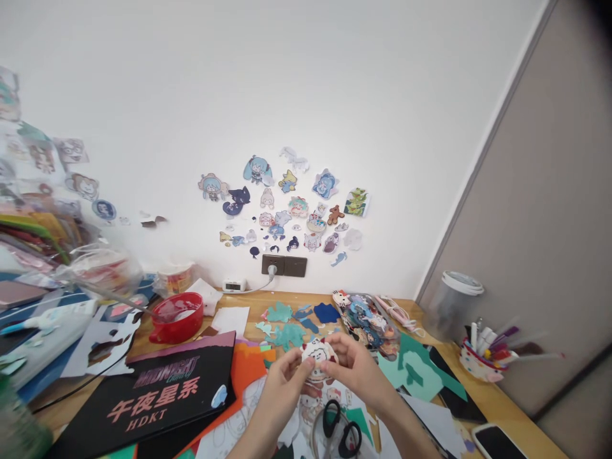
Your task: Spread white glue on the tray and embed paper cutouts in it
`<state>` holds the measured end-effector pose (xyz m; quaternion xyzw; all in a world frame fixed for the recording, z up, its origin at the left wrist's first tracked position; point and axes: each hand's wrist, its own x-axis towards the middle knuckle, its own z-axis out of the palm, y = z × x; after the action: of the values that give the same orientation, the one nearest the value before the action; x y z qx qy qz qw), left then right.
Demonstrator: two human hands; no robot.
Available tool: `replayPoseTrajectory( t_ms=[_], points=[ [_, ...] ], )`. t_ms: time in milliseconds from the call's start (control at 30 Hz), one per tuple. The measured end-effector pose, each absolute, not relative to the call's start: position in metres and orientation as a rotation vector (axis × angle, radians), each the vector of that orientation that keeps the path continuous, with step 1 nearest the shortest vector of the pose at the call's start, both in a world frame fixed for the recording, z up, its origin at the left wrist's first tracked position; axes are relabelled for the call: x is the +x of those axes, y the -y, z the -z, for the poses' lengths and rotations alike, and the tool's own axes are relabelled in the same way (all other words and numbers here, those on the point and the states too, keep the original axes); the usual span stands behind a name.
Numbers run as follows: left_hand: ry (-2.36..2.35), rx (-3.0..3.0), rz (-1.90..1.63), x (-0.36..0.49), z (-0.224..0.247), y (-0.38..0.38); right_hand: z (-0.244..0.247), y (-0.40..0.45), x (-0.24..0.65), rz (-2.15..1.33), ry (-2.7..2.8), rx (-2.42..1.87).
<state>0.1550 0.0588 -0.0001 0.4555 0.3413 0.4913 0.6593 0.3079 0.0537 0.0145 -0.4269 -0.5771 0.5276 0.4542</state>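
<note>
Between both hands, above the middle of the desk, is a small paper cutout of a cartoon figure, white with dark red parts. My left hand pinches its left edge with thumb and fingers. On its right side my right hand grips it the same way, the thumb lying on its front. Just below the hands lie black-handled scissors, resting on printed paper sheets. Part of the cutout is covered by my thumbs.
A black box with lettering lies left, a red bowl behind it. Further back are teal paper pieces and a clear case of cutouts. Right stand a pen cup and a lidded bucket; a phone lies in front.
</note>
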Motion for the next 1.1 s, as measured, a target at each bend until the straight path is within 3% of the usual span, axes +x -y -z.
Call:
replayPoseTrajectory(
  t_ms=[1100],
  points=[
    [-0.742,1.269,-1.081,0.160,0.008,-0.054,-0.026,-0.051,0.318,-1.223,1.621,-1.100]
  ],
)
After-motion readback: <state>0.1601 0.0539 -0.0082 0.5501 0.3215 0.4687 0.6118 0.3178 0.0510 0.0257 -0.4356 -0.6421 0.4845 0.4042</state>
